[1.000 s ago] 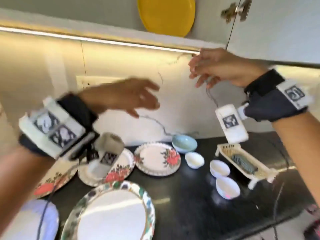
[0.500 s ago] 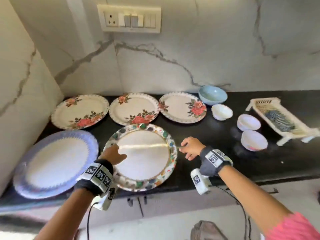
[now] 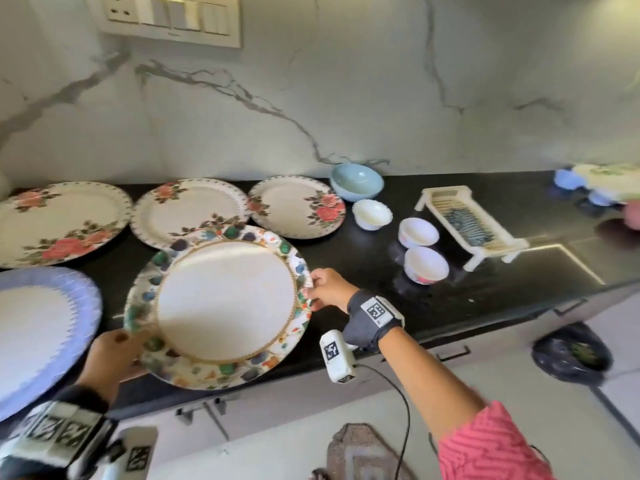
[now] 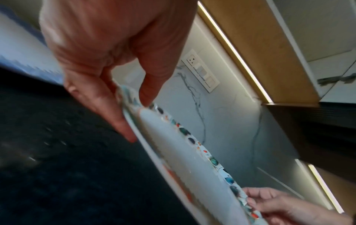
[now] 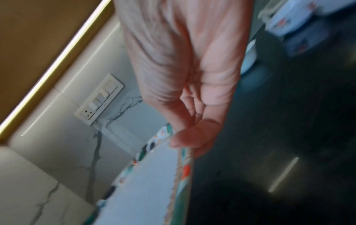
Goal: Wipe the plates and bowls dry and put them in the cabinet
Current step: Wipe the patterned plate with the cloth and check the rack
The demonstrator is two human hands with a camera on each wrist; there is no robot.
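I see the black tabletop [image 3: 363, 265] across the frame's middle. At the left edge lies a lilac plate [image 3: 38, 327]; three rose plates [image 3: 194, 209] line the back. At center, my hands grip the leaf-rimmed plate [image 3: 225, 299] by opposite edges: left hand [image 3: 110, 355] pinches its lower-left rim, right hand [image 3: 329, 289] its right rim. Right of center sit a blue bowl [image 3: 356, 181], then three white bowls [image 3: 372, 214].
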